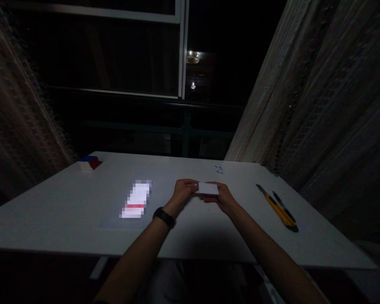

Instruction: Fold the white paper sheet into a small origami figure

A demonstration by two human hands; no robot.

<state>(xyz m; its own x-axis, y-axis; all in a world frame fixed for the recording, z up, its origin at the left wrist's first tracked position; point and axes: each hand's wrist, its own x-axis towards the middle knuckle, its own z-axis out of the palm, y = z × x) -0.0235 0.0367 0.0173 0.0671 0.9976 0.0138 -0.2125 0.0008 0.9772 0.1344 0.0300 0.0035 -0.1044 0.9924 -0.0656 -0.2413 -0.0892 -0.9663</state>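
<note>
Both hands hold a small white rectangular piece, like a card or folded paper (pixel 208 188), above the middle of the table. My left hand (pixel 186 189), with a dark band (pixel 164 217) on the wrist, pinches its left end. On its right end and underneath are the closed fingers of my right hand (pixel 222 196). Whether the piece is a single sheet or a stack, I cannot tell. Just beyond the hands lie small marks or cut bits with dark shapes (pixel 219 169).
A white table (pixel 209 245) spans the view. To the left, a bright pixelated screen-like rectangle (pixel 136 198) lies on a pale sheet (pixel 109 221). A blue, white and red block (pixel 89 163) stands far left. On the right are a yellow utility knife (pixel 277 209) and a dark pen (pixel 281 202).
</note>
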